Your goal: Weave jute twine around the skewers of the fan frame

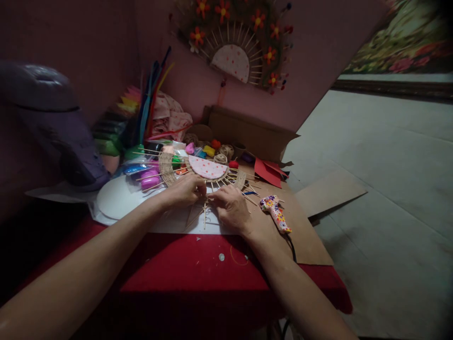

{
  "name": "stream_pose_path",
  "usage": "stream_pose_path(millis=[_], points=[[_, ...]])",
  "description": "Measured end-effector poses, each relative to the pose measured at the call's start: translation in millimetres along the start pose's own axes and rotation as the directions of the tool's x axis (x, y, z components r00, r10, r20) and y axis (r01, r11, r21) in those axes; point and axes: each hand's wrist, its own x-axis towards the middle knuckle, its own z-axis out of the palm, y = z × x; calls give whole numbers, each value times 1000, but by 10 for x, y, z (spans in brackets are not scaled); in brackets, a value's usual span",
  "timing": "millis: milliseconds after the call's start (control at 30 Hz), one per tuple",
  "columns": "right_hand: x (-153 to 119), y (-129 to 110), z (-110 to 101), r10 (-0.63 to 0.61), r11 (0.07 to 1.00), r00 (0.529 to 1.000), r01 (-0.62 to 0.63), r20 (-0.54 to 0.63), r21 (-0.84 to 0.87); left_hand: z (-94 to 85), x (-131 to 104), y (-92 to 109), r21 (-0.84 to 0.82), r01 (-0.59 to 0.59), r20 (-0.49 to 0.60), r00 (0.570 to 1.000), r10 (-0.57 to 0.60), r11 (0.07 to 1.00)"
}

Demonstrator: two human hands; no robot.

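A half-round craft piece lies in front of me, with a dotted pink-and-white fabric center [207, 167] and thin wooden sticks [204, 217] fanning outward. A band of woven jute twine [167, 168] runs across the sticks at its left side and shows again at the right. My left hand [189, 190] is closed at the near sticks, fingertips pinched on the twine. Close beside it, my right hand [231, 206] is also closed, its thumb and finger on the twine at the sticks. My fingers hide most of the strand.
A patterned glue gun [276, 212] lies on cardboard [306, 241] at the right. Red paper [268, 173], twine balls [226, 152] and colored clay packs [150, 179] surround the piece. A purple container [60, 132] stands left. The red-covered table [198, 274] ends near me.
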Motion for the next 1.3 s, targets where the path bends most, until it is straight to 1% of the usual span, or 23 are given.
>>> stream_pose_path(millis=[100,233,467,667,767,833,900,933,1000,1067,1167,1233,1300], points=[[-5,-5,6,6,1000,1000,-6,4,-16,-2,2,16,19,20,2,1000,-20,1000],[-12,-9,17,-16,999,1000,17,15,-34,-1,3,20,9,10,-1,1000,-10,1000],[-9,1,16,-4,1000,999,3,-42,-7,-6,11,-3,-19,30,-24,999,-31,999],[-3,-2,16,-48,999,999,48,-16,-6,-17,8,24,-28,32,-27,999,-33,999],[-6,0,11,-41,999,999,41,-30,7,-51,2,72,-74,79,-38,996,-82,994],[-10,-2,10,-34,999,998,36,-54,22,-79,3,91,-147,136,-94,984,-151,980],[-13,-9,12,-35,999,997,37,-68,28,-103,10,87,-253,189,-186,953,-239,949],[-15,-14,14,-40,999,997,42,-64,30,-113,16,77,-313,206,-234,929,-286,927],[-16,-22,20,-55,998,998,57,-43,33,-128,32,49,-449,213,-319,869,-378,868],[-18,-24,26,-66,997,997,67,-31,41,-139,47,23,-592,174,-385,797,-466,787],[-22,-18,32,-65,996,997,67,-40,57,-153,56,6,-750,75,-435,693,-575,657],[-25,-13,35,-52,996,997,55,-52,64,-162,54,8,-793,28,-451,644,-618,609],[-28,-14,37,-40,997,998,43,-52,59,-170,49,17,-807,10,-462,614,-640,591]])
